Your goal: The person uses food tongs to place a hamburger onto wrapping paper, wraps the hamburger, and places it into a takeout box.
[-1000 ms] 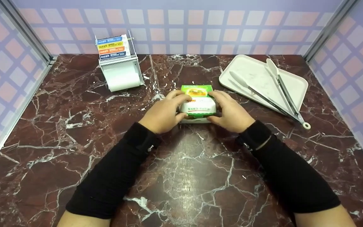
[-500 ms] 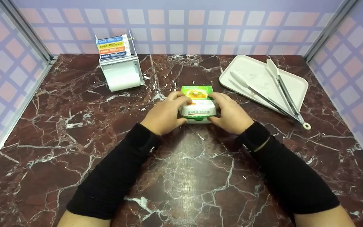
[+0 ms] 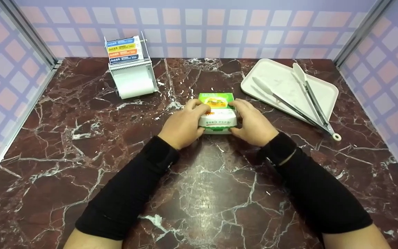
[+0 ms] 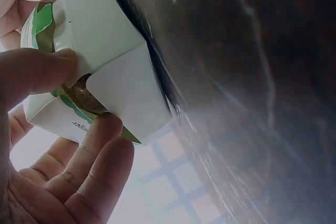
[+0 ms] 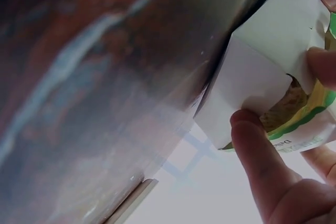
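A green and white paper burger box (image 3: 218,120) sits on the table in front of me, its lid lowered over the base. My left hand (image 3: 181,123) holds its left side, thumb at the front lower corner and fingers on the lid. On the opposite side my right hand (image 3: 255,123) grips it in much the same way. In the left wrist view, a side gap in the box (image 4: 100,19) shows something brown (image 4: 84,95) inside. A similar gap, with brown contents (image 5: 286,108), appears in the right wrist view. The hands hide parts of both sides.
A label dispenser (image 3: 131,67) with coloured labels and a white roll stands at the back left. At the back right lies a white tray (image 3: 278,71), with tongs (image 3: 311,98) across it and their ringed end past its edge. Patterned walls (image 3: 193,20) enclose the table.
The box's lid has come down at the front, and the dark gap beneath it has narrowed. My left hand has shifted slightly right; the right hand stays nearly in place.
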A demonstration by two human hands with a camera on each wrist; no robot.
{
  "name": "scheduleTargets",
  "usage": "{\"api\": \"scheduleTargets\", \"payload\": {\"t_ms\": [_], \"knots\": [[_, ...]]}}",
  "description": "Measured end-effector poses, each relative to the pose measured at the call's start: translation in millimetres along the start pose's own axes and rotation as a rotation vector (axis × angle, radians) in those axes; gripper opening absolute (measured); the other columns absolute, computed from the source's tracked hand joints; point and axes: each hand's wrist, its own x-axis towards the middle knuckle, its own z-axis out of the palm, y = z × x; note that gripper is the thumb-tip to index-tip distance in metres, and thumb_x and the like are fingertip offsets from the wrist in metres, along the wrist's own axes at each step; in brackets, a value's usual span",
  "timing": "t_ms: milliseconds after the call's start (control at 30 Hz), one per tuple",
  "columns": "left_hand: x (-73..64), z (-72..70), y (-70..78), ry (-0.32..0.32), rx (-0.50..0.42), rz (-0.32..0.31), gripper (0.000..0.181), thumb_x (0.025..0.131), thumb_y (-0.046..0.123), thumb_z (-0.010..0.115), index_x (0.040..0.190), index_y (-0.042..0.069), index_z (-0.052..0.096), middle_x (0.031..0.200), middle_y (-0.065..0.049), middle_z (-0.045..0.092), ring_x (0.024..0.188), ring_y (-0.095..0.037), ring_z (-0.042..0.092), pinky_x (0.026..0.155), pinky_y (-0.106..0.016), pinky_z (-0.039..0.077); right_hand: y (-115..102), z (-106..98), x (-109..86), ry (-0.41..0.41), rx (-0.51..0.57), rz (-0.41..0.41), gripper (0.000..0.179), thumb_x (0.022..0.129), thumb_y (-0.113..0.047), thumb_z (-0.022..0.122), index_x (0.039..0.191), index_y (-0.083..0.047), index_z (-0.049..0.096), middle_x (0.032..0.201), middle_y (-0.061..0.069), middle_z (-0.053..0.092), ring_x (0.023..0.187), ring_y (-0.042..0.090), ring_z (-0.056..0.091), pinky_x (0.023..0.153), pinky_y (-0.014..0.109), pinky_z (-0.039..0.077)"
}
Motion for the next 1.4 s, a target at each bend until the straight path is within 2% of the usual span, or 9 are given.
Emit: {"api": "scheduleTargets", "payload": {"t_ms": [267, 433, 633, 833, 1200, 1400], "knots": [[1.7, -0.2, -0.7, -0.003, 0.005, -0.003, 0.052, 0.088, 0.012, 0.077, 0.136, 0.021, 0.062, 0.147, -0.008, 0.055, 0.084, -0.029, 0.070, 0.071, -0.040, 0.062, 0.4, -0.6, 0.4, -0.009, -0.001, -0.012, 0.087, 0.083, -0.021, 0.089, 0.154, 0.000, 0.043, 0.161, 0.020, 0.043, 0.137, 0.036, 0.053, 0.123, 0.051, 0.041], [2.0, 0.3, -1.3, 0.000, -0.006, 0.003, 0.050, 0.088, 0.011, 0.077, 0.135, 0.021, 0.062, 0.146, -0.008, 0.055, 0.084, -0.028, 0.069, 0.072, -0.039, 0.062, -0.8, 1.7, 0.7, 0.033, -0.016, -0.034, 0.079, 0.084, -0.019, 0.088, 0.149, 0.000, 0.047, 0.150, 0.019, 0.053, 0.126, 0.033, 0.058, 0.116, 0.049, 0.047], [2.5, 0.5, -1.8, -0.015, -0.004, -0.005, 0.053, 0.089, 0.016, 0.080, 0.138, 0.022, 0.061, 0.149, -0.008, 0.054, 0.090, -0.030, 0.071, 0.075, -0.041, 0.063, -2.9, 3.5, 0.3, 0.060, -0.041, -0.038, 0.071, 0.086, -0.016, 0.086, 0.145, -0.001, 0.050, 0.147, 0.021, 0.055, 0.133, 0.035, 0.056, 0.119, 0.049, 0.045], [2.0, 0.0, -0.3, -0.020, 0.017, -0.015, 0.056, 0.089, 0.027, 0.085, 0.139, 0.022, 0.060, 0.150, -0.008, 0.053, 0.096, -0.031, 0.072, 0.081, -0.044, 0.064, -5.1, 4.3, 0.0, 0.069, -0.038, -0.019, 0.071, 0.085, -0.015, 0.088, 0.144, 0.000, 0.052, 0.147, 0.021, 0.055, 0.134, 0.036, 0.056, 0.120, 0.050, 0.043], [0.9, 1.9, 5.7, 0.012, 0.029, -0.036, 0.048, 0.089, 0.021, 0.084, 0.133, 0.020, 0.064, 0.144, -0.009, 0.057, 0.091, -0.032, 0.072, 0.080, -0.044, 0.064, -7.7, 5.3, -0.8, 0.048, -0.043, 0.041, 0.073, 0.086, -0.020, 0.088, 0.147, -0.004, 0.050, 0.154, 0.021, 0.049, 0.139, 0.039, 0.053, 0.122, 0.052, 0.042], [0.9, 4.3, 6.2, 0.038, 0.031, -0.043, 0.045, 0.089, 0.017, 0.083, 0.130, 0.019, 0.065, 0.143, -0.009, 0.058, 0.090, -0.033, 0.073, 0.079, -0.045, 0.064, -6.9, 4.5, -0.7, 0.045, 0.001, 0.076, 0.077, 0.083, -0.020, 0.090, 0.147, -0.005, 0.050, 0.153, 0.019, 0.050, 0.125, 0.035, 0.059, 0.113, 0.051, 0.049]]}}
